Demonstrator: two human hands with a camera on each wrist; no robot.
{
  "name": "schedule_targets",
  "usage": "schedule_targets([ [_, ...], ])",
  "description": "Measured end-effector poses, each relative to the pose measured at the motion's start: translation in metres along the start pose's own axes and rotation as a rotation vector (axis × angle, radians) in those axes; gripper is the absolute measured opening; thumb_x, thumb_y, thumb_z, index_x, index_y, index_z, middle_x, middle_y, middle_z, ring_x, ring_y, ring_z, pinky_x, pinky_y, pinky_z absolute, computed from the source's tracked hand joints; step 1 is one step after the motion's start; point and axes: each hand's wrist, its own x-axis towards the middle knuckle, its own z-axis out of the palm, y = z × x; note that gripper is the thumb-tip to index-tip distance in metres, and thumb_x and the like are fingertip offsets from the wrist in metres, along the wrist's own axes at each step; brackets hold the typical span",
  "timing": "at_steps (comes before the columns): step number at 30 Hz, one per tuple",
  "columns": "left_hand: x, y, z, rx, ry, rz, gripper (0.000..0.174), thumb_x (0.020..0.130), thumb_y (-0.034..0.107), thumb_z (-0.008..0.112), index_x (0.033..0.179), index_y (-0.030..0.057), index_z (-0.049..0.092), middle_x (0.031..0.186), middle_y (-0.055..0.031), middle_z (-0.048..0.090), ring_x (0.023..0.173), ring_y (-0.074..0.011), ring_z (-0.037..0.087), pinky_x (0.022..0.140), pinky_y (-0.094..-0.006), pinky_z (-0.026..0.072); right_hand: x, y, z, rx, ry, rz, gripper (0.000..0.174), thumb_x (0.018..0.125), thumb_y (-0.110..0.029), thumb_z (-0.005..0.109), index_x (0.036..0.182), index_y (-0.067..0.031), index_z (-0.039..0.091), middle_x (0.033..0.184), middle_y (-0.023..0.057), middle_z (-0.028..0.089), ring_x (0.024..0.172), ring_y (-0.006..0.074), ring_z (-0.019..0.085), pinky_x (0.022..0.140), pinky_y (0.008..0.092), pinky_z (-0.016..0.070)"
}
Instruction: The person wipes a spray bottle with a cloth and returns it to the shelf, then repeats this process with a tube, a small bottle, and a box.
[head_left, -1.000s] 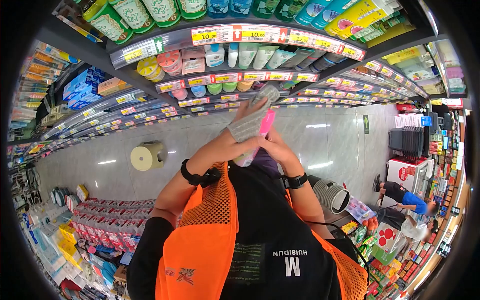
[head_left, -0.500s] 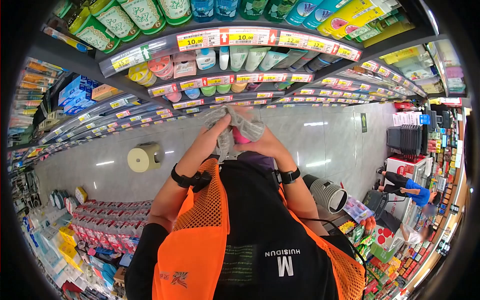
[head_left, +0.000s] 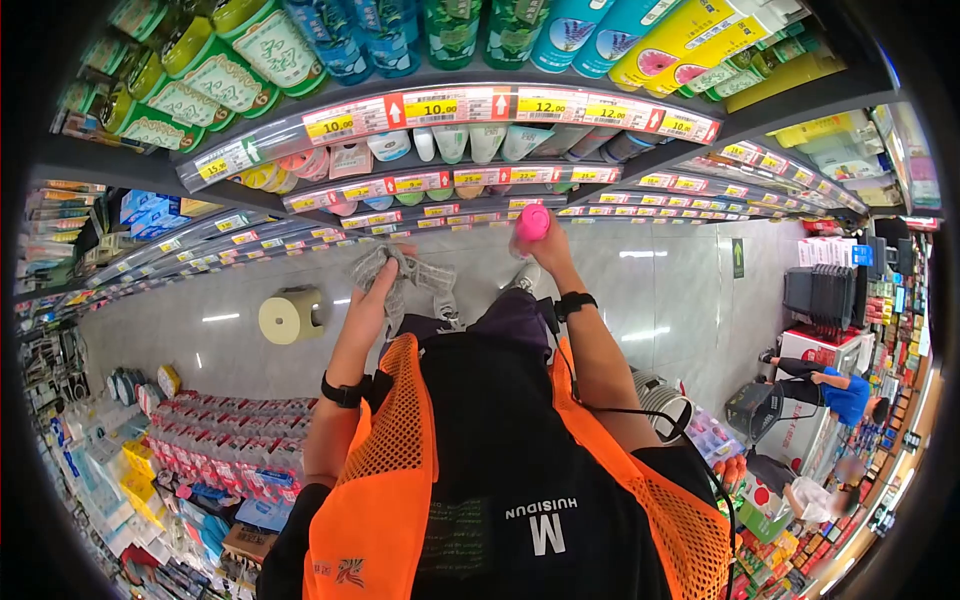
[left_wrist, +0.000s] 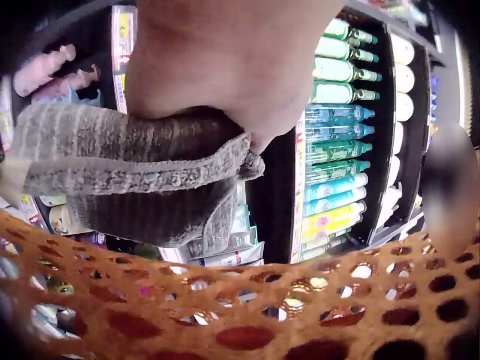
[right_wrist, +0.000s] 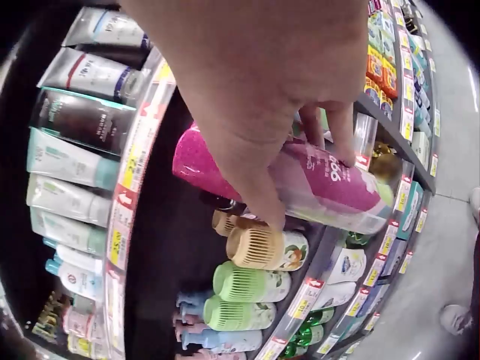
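In the head view my left hand (head_left: 376,298) grips a crumpled grey striped cloth (head_left: 434,276), one end of which hangs loose to the right. The left wrist view shows the cloth (left_wrist: 135,176) folded beneath the hand (left_wrist: 225,60). My right hand (head_left: 553,250) holds a bottle with a bright pink cap (head_left: 533,222), apart from the cloth and close in front of the shelves. Seen from the right wrist, thumb and fingers wrap around the bottle (right_wrist: 330,184), which has a pink label and lies nearly sideways in the hand (right_wrist: 255,90).
Shelves with price strips (head_left: 440,105) curve ahead, stocked with green bottles (head_left: 270,50), blue bottles (head_left: 330,40) and tubes (head_left: 487,142). A cream stool (head_left: 285,315) stands on the grey floor at left. Stacked black baskets (head_left: 820,295) and two people are at right.
Both hands were together with the cloth around the bottle; now they are apart. The left hand has drawn the cloth leftward, while the right has moved the bottle right and toward the shelves.
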Motion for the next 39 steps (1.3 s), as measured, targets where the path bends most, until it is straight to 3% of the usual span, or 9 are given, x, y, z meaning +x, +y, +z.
schedule_targets([
  [9, 0.008, 0.003, 0.037, 0.033, -0.002, -0.077, 0.035, 0.110, 0.029, 0.052, 0.126, 0.0005, 0.066, 0.119, -0.0042, 0.068, 0.115, -0.0146, 0.060, 0.103, -0.0320, 0.0448, 0.076, 0.043, 0.018, 0.018, 0.169, -0.247, 0.070, 0.063, -0.018, 0.095, 0.125, -0.0077, 0.063, 0.118, 0.0157, 0.072, 0.113, 0.0348, 0.068, 0.093, 0.0439, 0.0558],
  [18, 0.014, 0.009, 0.052, 0.090, -0.004, -0.124, 0.037, 0.110, 0.030, 0.052, 0.127, -0.0005, 0.065, 0.118, -0.0053, 0.068, 0.115, -0.0156, 0.060, 0.104, -0.0326, 0.0447, 0.125, 0.069, 0.022, 0.089, -0.042, 0.082, 0.074, 0.070, -0.016, 0.091, 0.136, -0.0105, 0.058, 0.133, 0.0179, 0.066, 0.122, 0.0372, 0.064, 0.100, 0.0422, 0.0531],
  [20, 0.016, 0.013, 0.055, 0.094, 0.001, -0.134, 0.037, 0.110, 0.030, 0.052, 0.127, -0.0007, 0.065, 0.118, -0.0053, 0.068, 0.114, -0.0155, 0.060, 0.104, -0.0324, 0.0446, 0.145, 0.095, 0.046, 0.930, -0.011, 0.148, 0.073, 0.072, -0.020, 0.092, 0.136, -0.0101, 0.059, 0.135, 0.0176, 0.066, 0.124, 0.0350, 0.063, 0.102, 0.0419, 0.0522],
  [22, 0.017, 0.016, 0.058, 0.100, 0.006, -0.142, 0.037, 0.110, 0.030, 0.052, 0.127, -0.0009, 0.064, 0.117, -0.0053, 0.068, 0.114, -0.0153, 0.060, 0.104, -0.0323, 0.0446, 0.165, 0.129, 0.073, 1.321, 0.037, 0.149, 0.071, 0.073, -0.023, 0.092, 0.136, -0.0094, 0.061, 0.135, 0.0168, 0.066, 0.126, 0.0333, 0.063, 0.103, 0.0428, 0.0512],
  [25, 0.019, 0.018, 0.061, 0.118, 0.004, -0.127, 0.037, 0.110, 0.030, 0.051, 0.127, -0.0007, 0.064, 0.118, -0.0050, 0.067, 0.115, -0.0151, 0.060, 0.104, -0.0322, 0.0444, 0.175, 0.147, 0.079, 0.840, 0.161, -0.052, 0.062, 0.081, -0.033, 0.084, 0.134, -0.0095, 0.063, 0.133, 0.0141, 0.068, 0.126, 0.0321, 0.062, 0.107, 0.0456, 0.0482],
  [27, 0.020, 0.018, 0.062, 0.147, 0.001, -0.119, 0.037, 0.111, 0.030, 0.049, 0.126, 0.0003, 0.065, 0.117, -0.0055, 0.068, 0.111, -0.0146, 0.060, 0.099, -0.0316, 0.0464, 0.169, 0.149, 0.072, -0.010, 0.256, -0.296, 0.057, 0.092, -0.047, 0.070, 0.136, -0.0113, 0.063, 0.134, 0.0116, 0.068, 0.127, 0.0323, 0.061, 0.112, 0.0469, 0.0443],
  [30, 0.021, 0.019, 0.063, 0.162, -0.002, -0.107, 0.037, 0.111, 0.030, 0.048, 0.126, 0.0008, 0.065, 0.116, -0.0056, 0.068, 0.109, -0.0144, 0.060, 0.097, -0.0314, 0.0476, 0.174, 0.143, 0.063, -0.317, 0.145, -0.231, 0.054, 0.090, -0.039, 0.074, 0.136, -0.0114, 0.064, 0.135, 0.0125, 0.068, 0.128, 0.0335, 0.060, 0.111, 0.0468, 0.0443],
  [36, 0.021, 0.018, 0.059, 0.136, -0.015, -0.125, 0.036, 0.111, 0.029, 0.050, 0.127, 0.0003, 0.065, 0.117, -0.0047, 0.067, 0.113, -0.0145, 0.060, 0.101, -0.0320, 0.0459, 0.162, 0.120, 0.053, -0.104, 0.207, -0.291, 0.052, 0.088, -0.031, 0.079, 0.133, -0.0109, 0.066, 0.133, 0.0138, 0.068, 0.126, 0.0327, 0.062, 0.107, 0.0449, 0.0468],
  [39, 0.020, 0.013, 0.056, 0.113, -0.030, -0.126, 0.035, 0.111, 0.028, 0.050, 0.127, 0.0001, 0.065, 0.118, -0.0044, 0.067, 0.114, -0.0146, 0.060, 0.103, -0.0324, 0.0451, 0.140, 0.100, 0.030, 0.134, -0.021, 0.059, 0.057, 0.085, -0.027, 0.084, 0.134, -0.0073, 0.063, 0.131, 0.0135, 0.069, 0.120, 0.0275, 0.067, 0.100, 0.0408, 0.0521],
])
